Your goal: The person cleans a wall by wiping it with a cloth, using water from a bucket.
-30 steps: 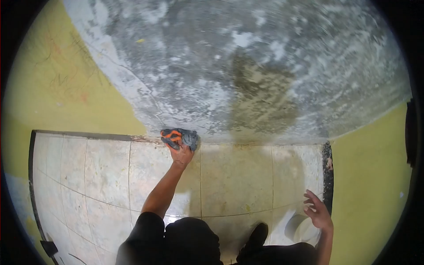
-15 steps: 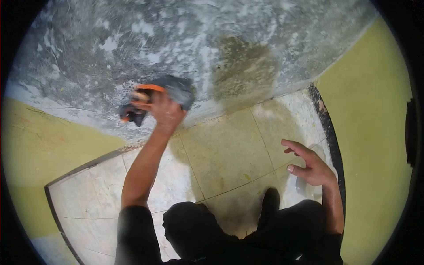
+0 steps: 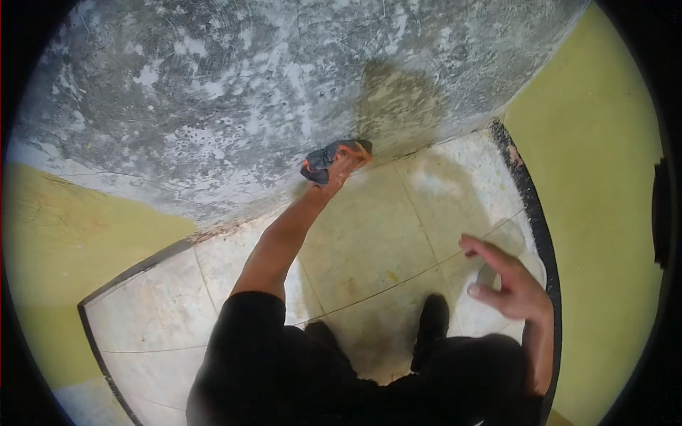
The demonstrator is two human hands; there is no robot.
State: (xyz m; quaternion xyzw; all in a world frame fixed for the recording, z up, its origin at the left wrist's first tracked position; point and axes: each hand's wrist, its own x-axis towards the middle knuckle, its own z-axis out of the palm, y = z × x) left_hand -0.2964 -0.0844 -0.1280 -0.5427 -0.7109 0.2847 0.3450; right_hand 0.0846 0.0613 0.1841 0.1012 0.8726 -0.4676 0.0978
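Observation:
My left hand (image 3: 341, 172) is pressed against a dark grey cloth with orange edging (image 3: 320, 162), its fingers over the bunched fabric. The cloth lies against the bottom of a mottled grey-and-white wall (image 3: 234, 92), just above the floor line. Off to the right, my right hand (image 3: 515, 287) hangs in the air over the floor with thumb and forefinger apart, holding nothing. Behind that hand is a pale rounded shape (image 3: 487, 275), mostly covered, whose kind I cannot make out.
Pale floor tiles (image 3: 369, 234) stretch between the walls. A yellow-green wall (image 3: 597, 213) rises at the right, another yellow wall (image 3: 92, 227) at the left. Dark skirting (image 3: 529, 184) edges the floor. My dark shoes (image 3: 432, 323) stand on the tiles below.
My left hand has moved right and down along the wall with the cloth, which is now bunched smaller at the wall's base. My right hand has shifted slightly right and down, still open.

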